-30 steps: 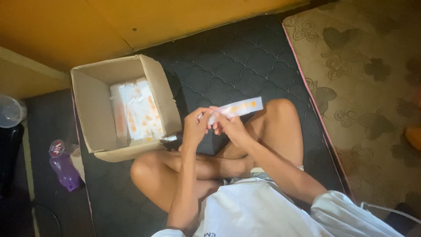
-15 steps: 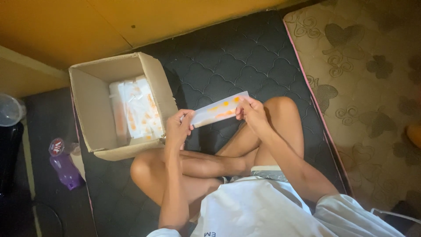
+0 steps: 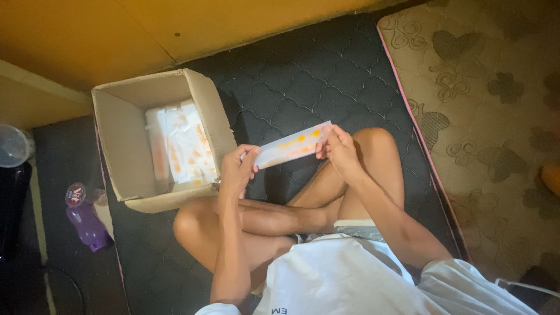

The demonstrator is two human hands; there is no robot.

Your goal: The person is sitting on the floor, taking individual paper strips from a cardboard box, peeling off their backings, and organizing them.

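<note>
White with orange marks, a long flat packet (image 3: 293, 146) is stretched between both hands. The left hand (image 3: 236, 172) pinches its end at eight o'clock, the right hand (image 3: 338, 150) its end at two o'clock, fingers closed. A second ago the hands met together; now they are apart. At nine o'clock sits the open cardboard box (image 3: 160, 137).

Glossy plastic packet (image 3: 293, 146); matt brown cardboard box (image 3: 205, 111); dark quilted cloth mattress (image 3: 326, 76); purple translucent plastic bottle (image 3: 87, 224); soft patterned carpet (image 3: 496, 99); smooth painted wall (image 3: 146, 29).
</note>
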